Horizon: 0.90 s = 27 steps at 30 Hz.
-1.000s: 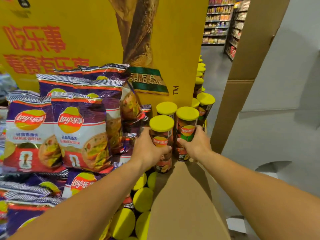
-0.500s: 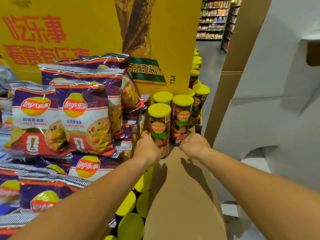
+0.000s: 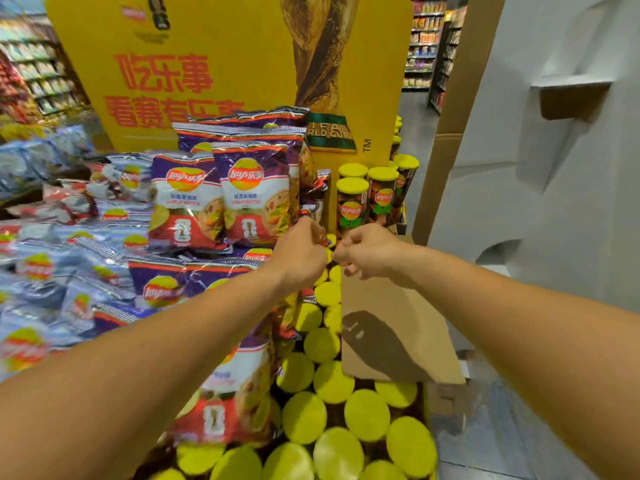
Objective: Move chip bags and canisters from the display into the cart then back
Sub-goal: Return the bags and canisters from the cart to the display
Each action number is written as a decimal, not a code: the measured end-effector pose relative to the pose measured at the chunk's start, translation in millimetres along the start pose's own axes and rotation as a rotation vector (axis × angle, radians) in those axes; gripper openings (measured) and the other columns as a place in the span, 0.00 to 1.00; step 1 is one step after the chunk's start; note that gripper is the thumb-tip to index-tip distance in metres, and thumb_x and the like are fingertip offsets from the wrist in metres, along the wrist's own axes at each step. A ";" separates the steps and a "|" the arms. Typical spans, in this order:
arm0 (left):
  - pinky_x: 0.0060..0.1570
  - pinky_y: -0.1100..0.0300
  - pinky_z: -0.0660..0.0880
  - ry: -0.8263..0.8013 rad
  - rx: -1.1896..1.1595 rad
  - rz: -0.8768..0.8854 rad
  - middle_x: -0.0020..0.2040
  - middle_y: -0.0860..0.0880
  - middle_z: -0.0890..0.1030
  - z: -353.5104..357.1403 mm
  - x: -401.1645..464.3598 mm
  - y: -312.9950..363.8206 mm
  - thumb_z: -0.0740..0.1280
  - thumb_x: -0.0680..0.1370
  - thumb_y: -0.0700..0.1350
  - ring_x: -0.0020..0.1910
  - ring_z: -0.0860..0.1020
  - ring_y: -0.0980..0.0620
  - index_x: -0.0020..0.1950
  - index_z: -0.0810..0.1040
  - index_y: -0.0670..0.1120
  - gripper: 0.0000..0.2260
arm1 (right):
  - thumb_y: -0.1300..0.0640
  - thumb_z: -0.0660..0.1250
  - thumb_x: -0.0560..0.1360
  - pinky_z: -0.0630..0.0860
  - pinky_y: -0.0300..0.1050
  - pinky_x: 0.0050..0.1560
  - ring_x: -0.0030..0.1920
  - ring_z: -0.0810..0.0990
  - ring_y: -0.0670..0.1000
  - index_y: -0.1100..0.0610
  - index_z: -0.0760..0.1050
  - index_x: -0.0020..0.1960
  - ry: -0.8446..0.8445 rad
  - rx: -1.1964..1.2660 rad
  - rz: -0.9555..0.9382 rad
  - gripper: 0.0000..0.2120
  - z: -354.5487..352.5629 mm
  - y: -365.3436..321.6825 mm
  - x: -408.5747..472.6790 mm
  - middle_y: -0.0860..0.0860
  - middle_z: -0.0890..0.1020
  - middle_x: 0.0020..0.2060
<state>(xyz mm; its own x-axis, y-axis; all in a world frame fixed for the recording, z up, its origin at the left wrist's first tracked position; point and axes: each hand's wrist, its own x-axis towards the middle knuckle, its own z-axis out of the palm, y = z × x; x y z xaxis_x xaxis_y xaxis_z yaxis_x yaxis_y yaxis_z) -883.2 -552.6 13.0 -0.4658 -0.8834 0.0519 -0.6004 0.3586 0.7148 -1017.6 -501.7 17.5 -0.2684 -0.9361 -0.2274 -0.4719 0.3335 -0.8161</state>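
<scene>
Chip canisters, tall cylinders with yellow plastic lids [image 3: 352,202], stand upright in a small cluster on the brown cardboard shelf [image 3: 391,327] at the right end of the display, against the yellow backboard. Front canister label reads "Lay's" with Chinese characters on a red-and-yellow roundel above a green band; the neighbouring canister [image 3: 382,194] carries the same logo. More canisters stand behind them, partly hidden.

Lower tier, below the cardboard shelf: a dense pack of yellow round lids [image 3: 332,382] seen from above, canister bodies hidden.

Purple foil chip bags [image 3: 187,199] stand upright left of the canisters; print reads "Lay's" plus Chinese text and "GARLIC BUTTER", with a trophy mark on a red lower panel. A second identical bag [image 3: 254,195] sits just beside it. Further purple bags lie below and in front. Blue-and-silver foil bags [image 3: 69,244] lie heaped to the far left, also Lay's logo; small print blurred.

Left hand [image 3: 301,254]: fingers curled in, nothing visibly held, just in front of the front canister's base, not touching it. Right hand [image 3: 363,252]: fingers likewise curled, empty, close beside the left, above the cardboard shelf edge.

Yellow cardboard backboard [image 3: 207,64]: large red Chinese characters, a gold trophy picture, green base reading "FIFA WORLD CUP", partly covered, and "TM".

Grey-white wall panel [image 3: 554,168] to the right. Store shelving [image 3: 420,46] in the distance; contents unreadable.
</scene>
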 end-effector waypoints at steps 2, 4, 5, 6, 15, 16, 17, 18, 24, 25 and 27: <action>0.38 0.56 0.72 -0.004 -0.007 -0.005 0.57 0.44 0.76 -19.3 -22.4 -6.0 0.59 0.79 0.39 0.48 0.75 0.46 0.63 0.71 0.44 0.12 | 0.57 0.68 0.78 0.72 0.44 0.36 0.40 0.76 0.52 0.54 0.71 0.36 -0.010 -0.022 -0.027 0.13 10.7 -15.7 -23.2 0.55 0.79 0.42; 0.44 0.53 0.74 0.002 -0.007 -0.016 0.56 0.44 0.77 -34.3 -42.2 -12.4 0.60 0.79 0.41 0.49 0.77 0.45 0.62 0.71 0.44 0.12 | 0.56 0.68 0.79 0.74 0.43 0.38 0.41 0.78 0.51 0.58 0.77 0.43 -0.034 -0.058 -0.047 0.08 20.8 -27.0 -41.1 0.58 0.83 0.49; 0.46 0.54 0.74 0.005 -0.003 -0.025 0.56 0.45 0.77 -41.4 -52.7 -16.2 0.61 0.79 0.41 0.50 0.77 0.45 0.62 0.72 0.44 0.11 | 0.55 0.69 0.78 0.75 0.43 0.39 0.42 0.78 0.51 0.59 0.79 0.47 -0.051 -0.079 -0.064 0.07 26.6 -32.2 -48.7 0.57 0.83 0.52; 0.48 0.54 0.75 0.007 -0.006 -0.035 0.57 0.46 0.77 -47.9 -63.4 -19.8 0.61 0.80 0.42 0.51 0.77 0.47 0.63 0.72 0.45 0.12 | 0.54 0.69 0.78 0.76 0.42 0.38 0.42 0.79 0.50 0.59 0.80 0.49 -0.070 -0.102 -0.078 0.08 33.1 -36.0 -54.8 0.57 0.83 0.52; 0.53 0.40 0.79 0.104 -0.144 -0.187 0.53 0.44 0.78 -99.1 -179.9 -67.0 0.62 0.81 0.42 0.52 0.81 0.42 0.58 0.72 0.46 0.07 | 0.54 0.69 0.78 0.77 0.44 0.42 0.38 0.80 0.48 0.58 0.79 0.47 -0.299 -0.180 -0.198 0.07 114.0 -70.0 -112.4 0.53 0.81 0.40; 0.52 0.41 0.79 0.134 -0.149 -0.215 0.52 0.45 0.78 -104.3 -195.6 -75.0 0.62 0.80 0.42 0.52 0.81 0.43 0.58 0.72 0.46 0.07 | 0.54 0.70 0.78 0.77 0.42 0.40 0.38 0.80 0.48 0.57 0.78 0.47 -0.321 -0.197 -0.216 0.06 126.3 -73.2 -118.8 0.52 0.81 0.39; 0.52 0.42 0.80 0.156 -0.149 -0.239 0.52 0.45 0.79 -109.4 -209.4 -83.2 0.62 0.80 0.42 0.51 0.81 0.44 0.58 0.73 0.46 0.07 | 0.54 0.70 0.78 0.76 0.40 0.37 0.37 0.80 0.47 0.57 0.78 0.46 -0.341 -0.211 -0.234 0.06 138.0 -76.6 -125.2 0.52 0.81 0.39; 0.52 0.43 0.80 0.172 -0.140 -0.263 0.51 0.45 0.79 -113.9 -221.6 -91.9 0.62 0.80 0.42 0.51 0.81 0.44 0.58 0.73 0.47 0.07 | 0.54 0.70 0.78 0.75 0.40 0.35 0.38 0.80 0.48 0.57 0.78 0.46 -0.359 -0.219 -0.254 0.07 148.9 -80.0 -131.2 0.52 0.81 0.40; 0.46 0.44 0.78 0.236 -0.185 -0.396 0.50 0.42 0.78 -153.7 -297.0 -149.0 0.62 0.81 0.43 0.47 0.81 0.41 0.56 0.73 0.46 0.05 | 0.56 0.70 0.78 0.75 0.44 0.37 0.37 0.78 0.51 0.58 0.76 0.42 -0.528 -0.223 -0.338 0.09 223.1 -107.7 -163.0 0.53 0.81 0.35; 0.47 0.43 0.78 0.252 -0.188 -0.414 0.51 0.41 0.78 -160.5 -309.3 -160.7 0.62 0.81 0.43 0.47 0.82 0.41 0.55 0.73 0.45 0.04 | 0.56 0.69 0.78 0.74 0.42 0.35 0.35 0.78 0.50 0.58 0.75 0.40 -0.547 -0.235 -0.351 0.10 236.8 -114.0 -169.3 0.52 0.80 0.34; 0.44 0.43 0.78 0.277 -0.202 -0.456 0.52 0.39 0.80 -172.1 -335.5 -183.4 0.62 0.80 0.42 0.45 0.82 0.40 0.53 0.73 0.45 0.04 | 0.58 0.68 0.79 0.73 0.38 0.32 0.32 0.77 0.47 0.59 0.75 0.42 -0.574 -0.260 -0.380 0.08 265.2 -124.4 -182.6 0.52 0.80 0.34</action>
<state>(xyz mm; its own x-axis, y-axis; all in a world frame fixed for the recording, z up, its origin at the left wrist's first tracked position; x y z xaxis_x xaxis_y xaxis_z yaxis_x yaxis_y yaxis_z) -505.0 -373.8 -15.5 0.0158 -0.9912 -0.1313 -0.5518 -0.1181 0.8255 -687.2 -401.9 19.7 0.4017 -0.8799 -0.2540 -0.6480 -0.0770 -0.7577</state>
